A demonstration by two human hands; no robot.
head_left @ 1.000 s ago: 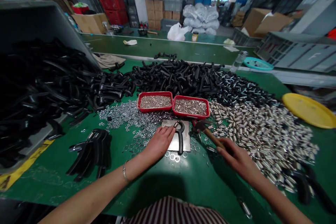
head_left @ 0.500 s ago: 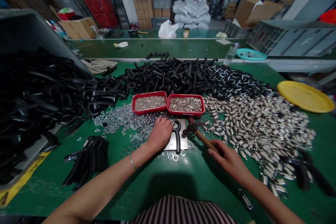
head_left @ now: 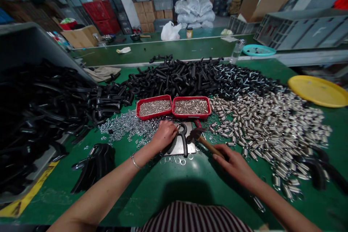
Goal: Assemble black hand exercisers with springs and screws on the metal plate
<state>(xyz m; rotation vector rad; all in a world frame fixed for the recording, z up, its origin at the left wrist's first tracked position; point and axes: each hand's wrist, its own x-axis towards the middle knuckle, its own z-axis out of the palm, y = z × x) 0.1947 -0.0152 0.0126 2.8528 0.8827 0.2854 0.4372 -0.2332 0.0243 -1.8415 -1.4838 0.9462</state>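
My left hand (head_left: 166,132) is closed with its fingertips at the ring end of a black plastic hand-grip handle (head_left: 185,145). That piece lies on a small metal plate (head_left: 191,148), its two legs spread toward me. Something small and shiny shows at the fingertips, too small to make out. My right hand (head_left: 231,159) is wrapped round the wooden handle of a hammer (head_left: 208,145). The dark hammer head sits just right of the ring, low over the plate's right side; whether it touches is unclear. Flat metal rings (head_left: 178,161) lie along the plate's near edge.
Two red trays (head_left: 191,117) of small metal pins stand behind the plate. Metal springs (head_left: 272,127) are heaped right, nuts (head_left: 122,127) left, black handles (head_left: 174,76) behind. Several handles (head_left: 95,166) lie stacked near my left arm. A yellow lid (head_left: 318,90) sits at the right.
The hammer head has shifted and turned slightly beside the handle piece. A second leg of that piece now shows below my left hand. The camera view has tilted a little.
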